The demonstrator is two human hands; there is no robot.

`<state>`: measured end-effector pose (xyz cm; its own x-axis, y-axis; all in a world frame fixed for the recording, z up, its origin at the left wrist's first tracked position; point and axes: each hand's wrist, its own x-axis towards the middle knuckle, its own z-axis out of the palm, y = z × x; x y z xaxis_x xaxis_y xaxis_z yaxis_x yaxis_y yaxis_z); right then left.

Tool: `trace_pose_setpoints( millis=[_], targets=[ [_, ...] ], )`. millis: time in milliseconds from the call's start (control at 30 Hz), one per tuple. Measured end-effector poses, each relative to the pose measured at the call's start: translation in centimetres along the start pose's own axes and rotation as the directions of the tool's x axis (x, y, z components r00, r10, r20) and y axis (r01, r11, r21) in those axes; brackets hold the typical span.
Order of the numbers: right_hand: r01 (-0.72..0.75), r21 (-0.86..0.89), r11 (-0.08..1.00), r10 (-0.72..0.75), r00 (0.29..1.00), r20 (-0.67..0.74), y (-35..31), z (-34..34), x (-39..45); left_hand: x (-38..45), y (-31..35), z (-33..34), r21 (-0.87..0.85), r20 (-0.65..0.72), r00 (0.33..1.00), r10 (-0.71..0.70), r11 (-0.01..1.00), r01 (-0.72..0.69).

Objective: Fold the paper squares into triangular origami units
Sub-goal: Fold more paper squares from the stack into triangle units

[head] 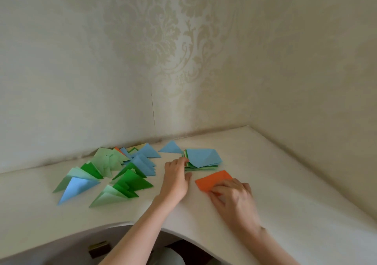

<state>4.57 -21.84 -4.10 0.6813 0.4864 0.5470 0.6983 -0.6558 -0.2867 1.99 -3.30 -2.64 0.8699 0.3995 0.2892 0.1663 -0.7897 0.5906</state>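
An orange paper (212, 180) lies flat on the white table (285, 183). My right hand (234, 195) presses on its near right corner with the fingertips. My left hand (176, 179) reaches to the left edge of a stack of paper squares (204, 159), blue on top with green ones below, its fingertips touching the stack's edge. Folded triangular units in blue, light green and dark green (114, 173) lie spread on the table to the left. One blue triangle (171, 148) sits alone behind the stack.
The table stands in a corner, with patterned wallpaper (183, 60) behind and on the right. Its front edge curves inward near my arms. A small dark object (100, 248) lies below the table edge at the lower left.
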Motion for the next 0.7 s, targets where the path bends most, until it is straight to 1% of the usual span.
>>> trace_pose_setpoints(
  millis=[133,233,300,367,400,467,533,567,700],
  targets=[
    [-0.045,0.009,0.999,0.045,0.999,0.008,0.4,-0.5,-0.1,1.3,1.4,0.7,-0.002,0.062,0.998,-0.020,1.000,0.020],
    [-0.061,0.039,0.997,0.061,0.998,0.009,0.8,-0.6,0.0,1.6,2.1,0.8,-0.042,0.090,0.996,-0.028,0.999,0.032],
    [-0.063,0.050,0.997,0.062,0.998,0.024,0.9,-0.5,0.1,1.3,1.8,0.5,-0.067,0.060,0.998,-0.015,0.998,0.019],
    [-0.065,0.075,0.995,0.063,0.997,0.033,0.8,-0.3,0.1,0.5,1.4,0.0,-0.106,-0.011,0.998,0.058,0.993,-0.059],
    [-0.071,0.093,0.993,0.068,0.997,0.033,0.7,-0.1,0.2,0.0,1.2,-0.3,-0.130,-0.017,0.992,0.121,0.984,-0.122],
    [-0.082,0.130,0.988,0.078,0.996,0.033,0.5,0.2,0.4,-0.9,1.0,-1.0,-0.201,0.070,0.970,0.234,0.955,-0.217],
    [-0.093,0.173,0.981,0.089,0.996,0.030,0.3,0.2,0.6,-1.9,1.1,-1.3,-0.249,0.183,0.942,0.282,0.940,-0.234],
    [-0.105,0.192,0.976,0.099,0.994,0.037,0.4,0.3,0.7,-2.3,1.0,-1.1,-0.250,0.194,0.936,0.292,0.938,-0.241],
    [-0.186,0.261,0.947,0.165,0.981,0.101,0.4,0.3,1.0,-2.9,1.0,0.1,-0.214,0.071,0.959,0.275,0.943,-0.254]
  ],
)
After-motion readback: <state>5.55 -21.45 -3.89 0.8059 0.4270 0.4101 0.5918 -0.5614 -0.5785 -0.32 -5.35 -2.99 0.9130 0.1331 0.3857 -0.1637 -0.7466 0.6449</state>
